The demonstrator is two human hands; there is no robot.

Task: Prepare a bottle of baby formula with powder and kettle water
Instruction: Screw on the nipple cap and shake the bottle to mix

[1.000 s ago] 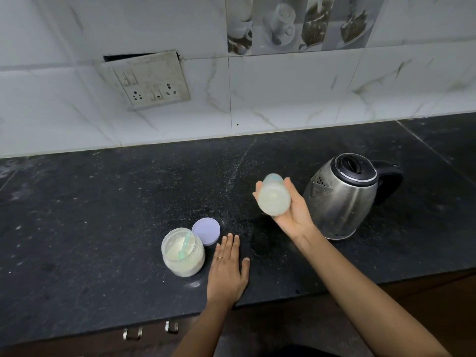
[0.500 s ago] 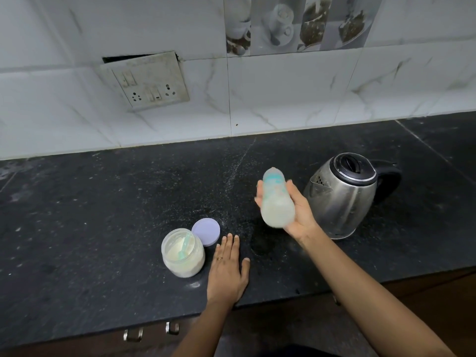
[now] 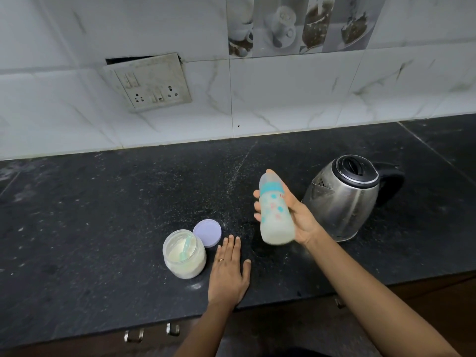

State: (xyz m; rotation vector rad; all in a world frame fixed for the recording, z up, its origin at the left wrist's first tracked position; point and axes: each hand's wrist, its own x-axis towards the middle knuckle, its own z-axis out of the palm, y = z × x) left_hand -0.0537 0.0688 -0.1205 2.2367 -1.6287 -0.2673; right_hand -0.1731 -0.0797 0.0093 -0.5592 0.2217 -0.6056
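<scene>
My right hand [image 3: 296,215] grips a capped baby bottle [image 3: 274,212] above the counter, its teal collar tilted away from me and milky white liquid in its lower part. Just right of it stands a steel kettle [image 3: 342,199] with a black lid and handle. My left hand [image 3: 229,271] lies flat, palm down, on the black counter [image 3: 90,228]. Left of that hand stands an open jar of pale powder [image 3: 184,256] with a teal scoop inside. Its lilac lid [image 3: 207,233] lies behind the jar.
A switch and socket plate [image 3: 152,83] hangs loose on the white tiled wall behind the counter. Metal drawer handles [image 3: 152,332] show below the counter's front edge.
My right hand has swung the bottle from base-toward-me to a steeper tilt, so its patterned side and teal collar now show. My left hand, the jar and the kettle have stayed put.
</scene>
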